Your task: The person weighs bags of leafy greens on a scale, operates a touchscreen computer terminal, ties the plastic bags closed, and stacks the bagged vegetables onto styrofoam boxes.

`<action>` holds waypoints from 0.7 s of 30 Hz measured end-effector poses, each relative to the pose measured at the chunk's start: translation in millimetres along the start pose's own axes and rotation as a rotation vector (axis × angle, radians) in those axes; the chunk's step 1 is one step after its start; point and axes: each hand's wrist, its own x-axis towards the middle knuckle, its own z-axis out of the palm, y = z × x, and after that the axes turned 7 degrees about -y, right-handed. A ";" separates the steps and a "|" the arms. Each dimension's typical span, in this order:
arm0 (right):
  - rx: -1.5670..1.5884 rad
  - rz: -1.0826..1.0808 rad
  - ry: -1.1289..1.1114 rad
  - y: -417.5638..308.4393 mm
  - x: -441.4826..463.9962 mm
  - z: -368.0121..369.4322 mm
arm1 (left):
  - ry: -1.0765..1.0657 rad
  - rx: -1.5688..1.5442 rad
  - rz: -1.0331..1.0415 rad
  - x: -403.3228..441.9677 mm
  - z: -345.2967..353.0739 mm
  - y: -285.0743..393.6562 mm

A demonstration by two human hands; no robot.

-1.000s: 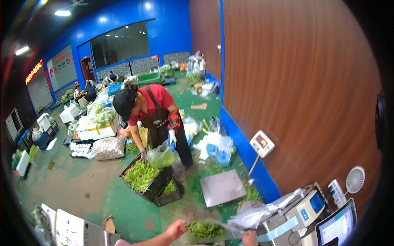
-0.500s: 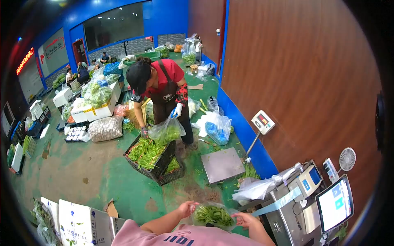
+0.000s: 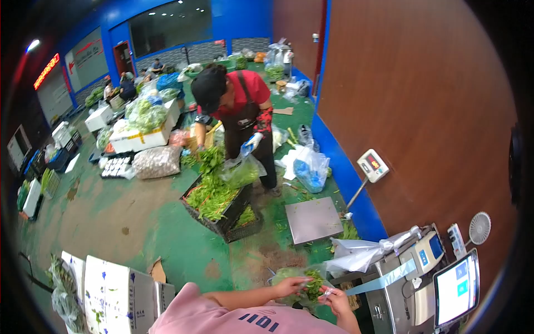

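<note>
A clear plastic bag of leafy greens (image 3: 315,285) is in front of the pink shirt at the bottom. My left hand (image 3: 292,286) is closed on the bag's left side, across its upper part. On the right, my right hand (image 3: 334,299) pinches the plastic near the greens. A co-worker (image 3: 239,111) in a red shirt and black cap bends over a black crate (image 3: 225,220) of greens, lifting a bunch of greens (image 3: 211,164) with one hand and holding another clear bag (image 3: 243,171) in a gloved hand.
A floor scale (image 3: 314,220) with a display (image 3: 372,165) stands by the wall. At right are a label machine (image 3: 424,255), a screen (image 3: 456,288) and a small fan (image 3: 480,227). White foam boxes (image 3: 114,295) are at lower left. Vegetable piles and several people are farther back.
My hands have come closer together on the bag, and it is now bunched between them. The co-worker has raised a bunch of greens out of the crate. The view has shifted.
</note>
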 end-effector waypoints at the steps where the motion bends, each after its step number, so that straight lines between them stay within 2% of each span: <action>1: -0.043 -0.018 0.009 -11.6 -2.6 11.6 | -0.040 0.089 0.060 5.4 5.8 20.9; 3: -0.194 -0.109 -0.045 -25.8 3.0 14.7 | -0.125 0.282 0.235 26.2 13.7 34.8; 4: -0.267 -0.158 -0.073 -33.2 5.3 16.5 | -0.177 0.204 0.209 30.1 20.9 57.5; 5: -0.333 -0.234 -0.010 -46.7 3.0 22.7 | -0.230 0.130 0.186 31.7 28.1 85.8; 8: -0.559 -0.511 0.203 -99.0 -26.1 42.4 | -0.106 0.485 0.596 39.3 32.5 139.7; 9: -0.655 -0.625 0.300 -114.0 -36.5 43.5 | -0.116 0.505 0.537 33.7 32.1 157.2; 11: -0.761 -0.806 0.656 -145.6 -43.5 39.0 | -0.148 0.542 0.417 18.0 28.7 187.6; 12: -0.736 -0.775 0.712 -140.0 -30.7 5.7 | -0.148 0.530 0.229 6.6 24.9 195.0; 14: -0.692 -0.734 0.822 -112.3 3.7 -76.8 | -0.146 0.202 0.174 -7.5 8.1 150.8; 16: -0.970 -0.797 0.862 -83.9 4.5 -84.5 | -0.024 -0.133 0.088 -12.8 -7.6 97.4; 17: -1.104 -0.821 0.884 -75.3 5.9 -78.3 | 0.074 -0.155 0.145 -8.5 -13.1 93.8; 19: -1.211 -0.874 0.773 -72.3 4.9 -64.2 | 0.269 -0.217 0.238 -6.7 -12.9 89.3; 20: -1.270 -0.888 0.707 -70.1 0.0 -54.7 | 0.282 -0.209 0.233 -3.4 -9.0 91.9; 21: -1.084 -0.726 0.579 -70.9 -7.1 -33.0 | 0.268 -0.210 0.220 0.5 -3.1 84.6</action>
